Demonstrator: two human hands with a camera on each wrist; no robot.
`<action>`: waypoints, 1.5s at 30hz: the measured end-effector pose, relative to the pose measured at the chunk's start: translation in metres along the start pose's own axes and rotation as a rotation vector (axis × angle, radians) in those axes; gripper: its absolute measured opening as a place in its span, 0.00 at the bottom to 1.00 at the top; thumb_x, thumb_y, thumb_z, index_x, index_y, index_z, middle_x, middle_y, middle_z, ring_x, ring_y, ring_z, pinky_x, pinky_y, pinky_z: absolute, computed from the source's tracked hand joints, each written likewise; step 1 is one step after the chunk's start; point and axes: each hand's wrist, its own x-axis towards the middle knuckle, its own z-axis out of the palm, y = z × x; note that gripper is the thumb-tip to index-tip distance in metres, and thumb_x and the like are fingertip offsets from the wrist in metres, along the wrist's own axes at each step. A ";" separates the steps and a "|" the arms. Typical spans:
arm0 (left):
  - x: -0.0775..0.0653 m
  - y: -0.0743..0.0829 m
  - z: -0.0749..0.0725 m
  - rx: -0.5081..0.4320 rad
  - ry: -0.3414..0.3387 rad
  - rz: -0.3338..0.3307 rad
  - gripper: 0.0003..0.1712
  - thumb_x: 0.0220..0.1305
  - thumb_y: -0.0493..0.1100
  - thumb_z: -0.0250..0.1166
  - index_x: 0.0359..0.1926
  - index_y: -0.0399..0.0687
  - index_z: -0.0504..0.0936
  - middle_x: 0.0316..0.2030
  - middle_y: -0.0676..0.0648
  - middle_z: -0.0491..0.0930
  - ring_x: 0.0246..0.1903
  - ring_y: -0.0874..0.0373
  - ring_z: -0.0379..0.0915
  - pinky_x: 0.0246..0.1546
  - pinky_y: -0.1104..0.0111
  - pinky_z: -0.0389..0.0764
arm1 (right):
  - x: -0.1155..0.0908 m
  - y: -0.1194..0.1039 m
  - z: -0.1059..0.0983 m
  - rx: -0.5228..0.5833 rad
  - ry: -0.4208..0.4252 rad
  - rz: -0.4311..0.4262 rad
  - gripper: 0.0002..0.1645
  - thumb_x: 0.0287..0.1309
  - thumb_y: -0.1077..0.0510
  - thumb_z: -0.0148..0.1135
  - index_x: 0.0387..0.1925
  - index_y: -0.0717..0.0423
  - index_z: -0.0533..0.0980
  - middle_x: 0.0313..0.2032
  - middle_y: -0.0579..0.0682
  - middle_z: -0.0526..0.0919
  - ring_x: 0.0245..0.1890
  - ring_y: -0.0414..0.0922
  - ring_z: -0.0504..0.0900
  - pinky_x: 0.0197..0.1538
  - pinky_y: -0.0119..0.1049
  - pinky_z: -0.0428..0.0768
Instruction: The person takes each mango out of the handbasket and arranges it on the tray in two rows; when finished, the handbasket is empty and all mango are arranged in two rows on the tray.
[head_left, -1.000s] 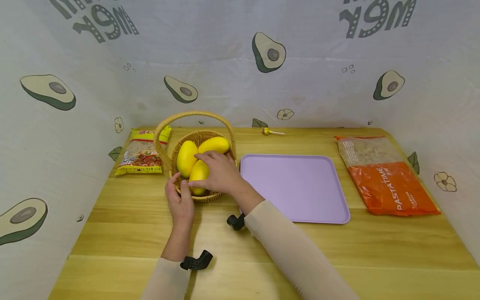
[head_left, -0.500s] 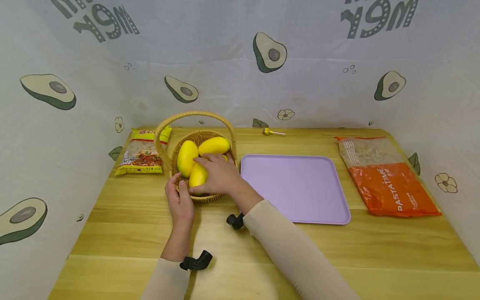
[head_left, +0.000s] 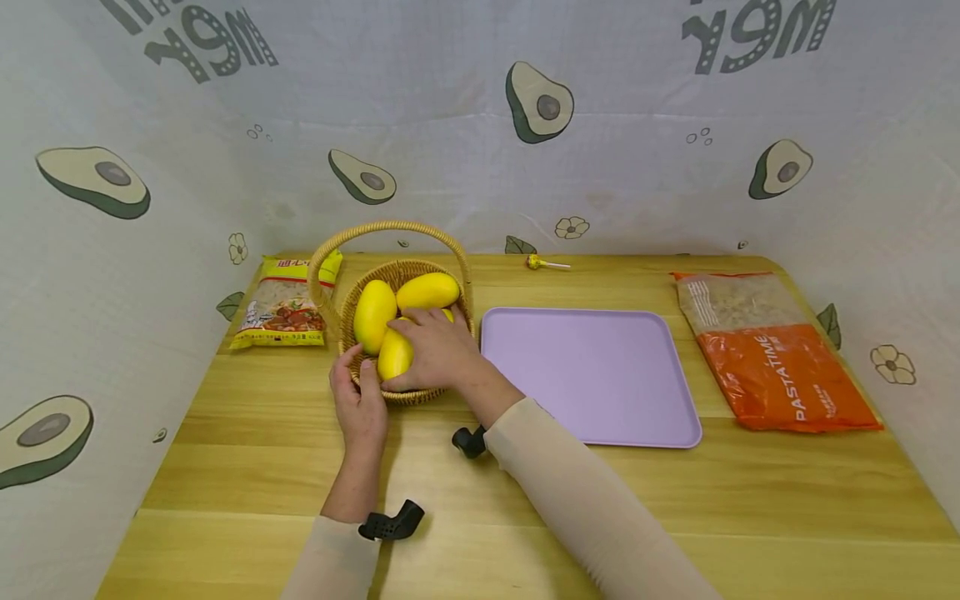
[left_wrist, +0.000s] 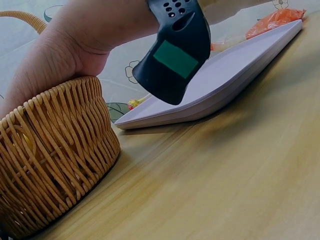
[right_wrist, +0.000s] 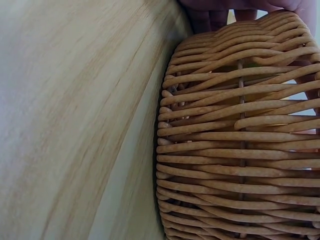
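Backdrop: pale cloth (head_left: 442, 108) on three sides, printed with avocados, flowers, leaves and grey lettering.
Surface: light wood table (head_left: 247, 467), plank lines visible.
Basket: woven wicker (left_wrist: 55, 150), upright on the table left of centre, tall arched handle (head_left: 390, 227) standing up.
Mangoes: yellow fruit inside the basket. Left mango (head_left: 375, 317) and back mango (head_left: 429, 291) mostly visible; front mango (head_left: 393, 357) partly under a hand. Bit of yellow also shows past the knuckles, can't tell which fruit.
Right hand: (head_left: 438, 350) reaches into the basket over the near rim, palm down. Thumb and fingers apart, curved round the front mango; some fingertips hidden.
Left hand: (head_left: 362, 404) holds the basket at its near left side, thumb by the rim, fingers against the wicker. Lower fingers hidden in the head view.
Wrists: black device on each, left one (head_left: 393, 522), right one (head_left: 469, 442). Green patch on the right one, seen from the left wrist.
Sleeves: long, cream, both arms.
Tray: lilac, shallow, rounded corners (head_left: 592, 375), flat on the table just right of the basket.
Yellow packet: (head_left: 277, 308) left of the basket, lying flat, food picture on front.
Orange bag: (head_left: 780, 367) far right, clear upper part, "PASTA TIME" printed on it.
Lollipop: (head_left: 534, 262) at the back edge behind the tray, white stick pointing right.
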 end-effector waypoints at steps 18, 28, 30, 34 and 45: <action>0.001 -0.001 0.000 0.000 0.010 0.028 0.19 0.77 0.41 0.52 0.63 0.42 0.74 0.64 0.37 0.68 0.70 0.46 0.60 0.72 0.49 0.56 | -0.002 0.000 -0.003 0.073 0.043 -0.019 0.58 0.45 0.21 0.67 0.74 0.41 0.67 0.76 0.48 0.65 0.75 0.54 0.65 0.75 0.68 0.52; 0.001 -0.003 0.000 -0.007 -0.012 0.021 0.19 0.78 0.41 0.50 0.64 0.41 0.72 0.66 0.37 0.65 0.71 0.46 0.57 0.72 0.48 0.57 | -0.010 0.002 -0.014 0.236 0.096 -0.009 0.61 0.47 0.28 0.73 0.76 0.49 0.63 0.77 0.54 0.61 0.76 0.58 0.60 0.74 0.55 0.65; 0.001 -0.002 0.000 -0.004 -0.010 0.021 0.19 0.78 0.41 0.50 0.64 0.41 0.73 0.66 0.37 0.65 0.71 0.46 0.58 0.72 0.48 0.57 | -0.014 0.002 -0.017 0.306 0.114 0.001 0.61 0.46 0.30 0.74 0.77 0.49 0.63 0.77 0.54 0.60 0.76 0.59 0.59 0.72 0.55 0.68; 0.001 -0.001 0.000 0.011 -0.009 0.022 0.19 0.79 0.41 0.50 0.64 0.41 0.73 0.67 0.37 0.66 0.72 0.45 0.58 0.73 0.48 0.57 | -0.023 0.001 -0.023 0.407 0.161 -0.010 0.61 0.46 0.33 0.77 0.77 0.50 0.63 0.77 0.55 0.59 0.76 0.59 0.58 0.71 0.58 0.68; 0.000 -0.002 -0.002 0.011 -0.029 0.006 0.20 0.79 0.45 0.51 0.66 0.43 0.71 0.69 0.39 0.64 0.70 0.47 0.58 0.69 0.48 0.59 | -0.064 0.006 -0.035 0.512 0.207 -0.171 0.59 0.44 0.38 0.81 0.75 0.52 0.65 0.76 0.51 0.60 0.72 0.52 0.68 0.67 0.51 0.75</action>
